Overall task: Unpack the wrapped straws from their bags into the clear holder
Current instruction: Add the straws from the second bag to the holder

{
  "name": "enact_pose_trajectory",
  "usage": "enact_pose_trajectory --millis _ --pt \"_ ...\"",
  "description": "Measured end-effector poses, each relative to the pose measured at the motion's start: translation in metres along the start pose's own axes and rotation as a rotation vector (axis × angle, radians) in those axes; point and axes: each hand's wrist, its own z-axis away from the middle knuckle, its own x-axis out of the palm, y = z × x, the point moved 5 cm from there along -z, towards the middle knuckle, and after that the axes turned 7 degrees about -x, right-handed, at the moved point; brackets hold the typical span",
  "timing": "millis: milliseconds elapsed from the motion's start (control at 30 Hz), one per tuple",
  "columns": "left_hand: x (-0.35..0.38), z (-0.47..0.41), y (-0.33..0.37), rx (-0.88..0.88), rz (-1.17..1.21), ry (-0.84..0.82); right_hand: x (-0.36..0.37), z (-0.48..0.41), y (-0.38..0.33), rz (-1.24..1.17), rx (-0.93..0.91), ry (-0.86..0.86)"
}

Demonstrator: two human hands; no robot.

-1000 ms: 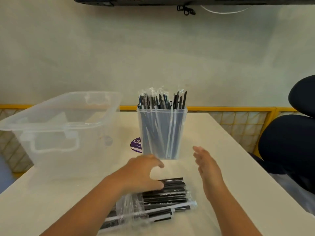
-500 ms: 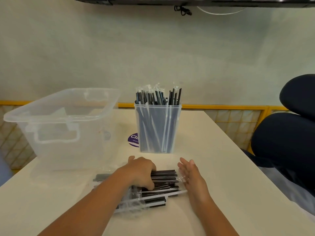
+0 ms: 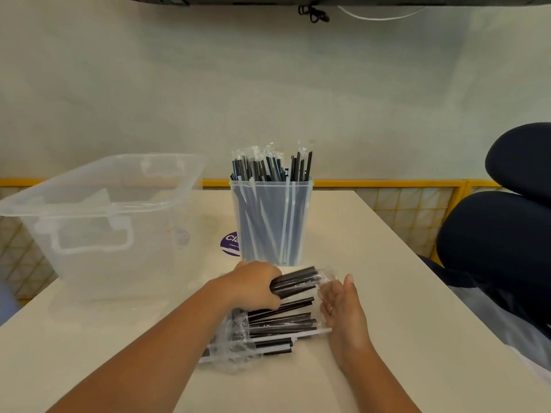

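Note:
A clear holder (image 3: 271,225) stands upright mid-table, packed with several black wrapped straws whose tips stick out above its rim. Just in front of it my left hand (image 3: 256,284) grips a bundle of wrapped black straws (image 3: 298,281), lifted a little off the pile. My right hand (image 3: 343,308) is flat and upright, its fingers touching the right ends of that bundle. Beneath both hands lies a crumpled clear bag (image 3: 235,344) with more black wrapped straws (image 3: 280,326) lying across the table.
A large clear plastic bin (image 3: 98,222) stands at the left of the white table (image 3: 372,263). A purple round sticker (image 3: 230,243) shows beside the holder. A dark padded chair (image 3: 501,242) is at the right edge. A yellow-framed grid rail runs behind the table.
My left hand has closed round a bundle of straws and raised it off the pile. My right hand has come in from the right to the bundle's ends.

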Motion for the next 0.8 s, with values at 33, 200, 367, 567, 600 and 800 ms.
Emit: enact_pose_trajectory --millis 33,200,367,567,600,800 --pt "-0.003 0.0 0.003 0.016 0.024 0.007 0.0 -0.001 0.0 0.001 0.001 0.007" --pt "-0.026 0.001 0.021 0.071 0.207 0.055 0.0 0.0 0.001 0.04 0.0 0.005" --pt "-0.049 0.002 0.035 0.09 0.368 0.14 0.004 -0.003 0.001 0.125 -0.011 -0.009" --pt "-0.089 0.019 0.046 0.152 0.678 0.329 0.005 -0.007 0.0 0.258 0.042 -0.045" --pt "-0.095 0.022 0.046 0.153 0.733 0.351 0.005 -0.009 -0.002 0.312 0.058 -0.054" --pt "-0.111 0.038 0.043 0.204 1.056 0.399 0.018 -0.024 -0.076 0.447 -0.093 -0.018"
